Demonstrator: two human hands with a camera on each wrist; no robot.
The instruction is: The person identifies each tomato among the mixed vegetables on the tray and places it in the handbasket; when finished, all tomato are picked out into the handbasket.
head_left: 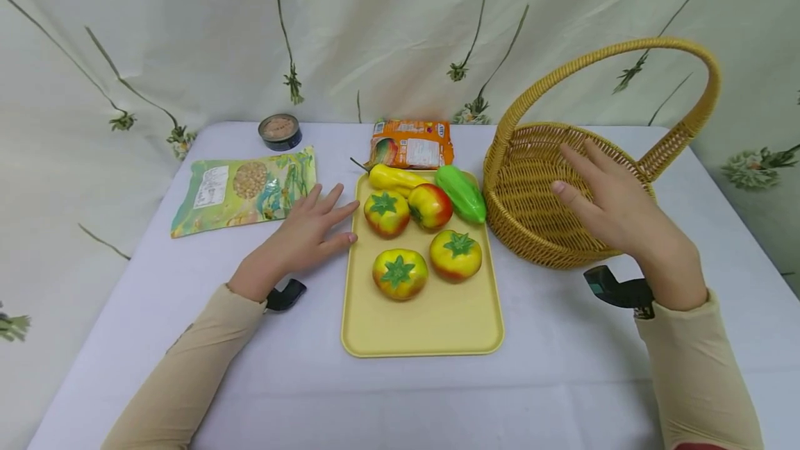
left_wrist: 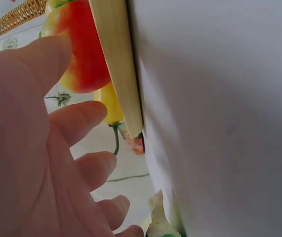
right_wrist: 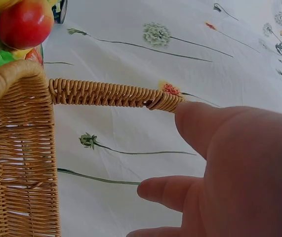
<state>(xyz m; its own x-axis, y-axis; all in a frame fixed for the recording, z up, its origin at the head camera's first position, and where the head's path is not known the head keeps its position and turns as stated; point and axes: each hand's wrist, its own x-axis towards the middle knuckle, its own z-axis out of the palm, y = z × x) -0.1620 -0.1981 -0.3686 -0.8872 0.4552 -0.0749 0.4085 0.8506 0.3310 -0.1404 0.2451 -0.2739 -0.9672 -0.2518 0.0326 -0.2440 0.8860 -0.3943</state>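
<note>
My left hand point(head_left: 309, 231), fingers spread, is over the table at the left edge of a yellow tray point(head_left: 425, 328). Several red-and-yellow tomato-like fruits point(head_left: 400, 274) with green star-shaped tops lie on that tray. A yellow pepper point(head_left: 395, 178) and a green pepper point(head_left: 461, 194) lie at its far end. In the left wrist view the thumb overlaps a red fruit point(left_wrist: 86, 49) beyond the tray's side point(left_wrist: 116, 59). My right hand point(head_left: 615, 203) is held over a wicker basket point(head_left: 531, 228) with a tall arched handle point(head_left: 615, 51), fingers extended and holding nothing.
Left of the tray lies a green-and-yellow packet point(head_left: 246, 189) with a round pale patch. A small round can point(head_left: 279, 132) stands at the table's back edge. Behind the tray is an orange packet point(head_left: 412, 143). A flower-printed cloth point(head_left: 375, 40) hangs at the back.
</note>
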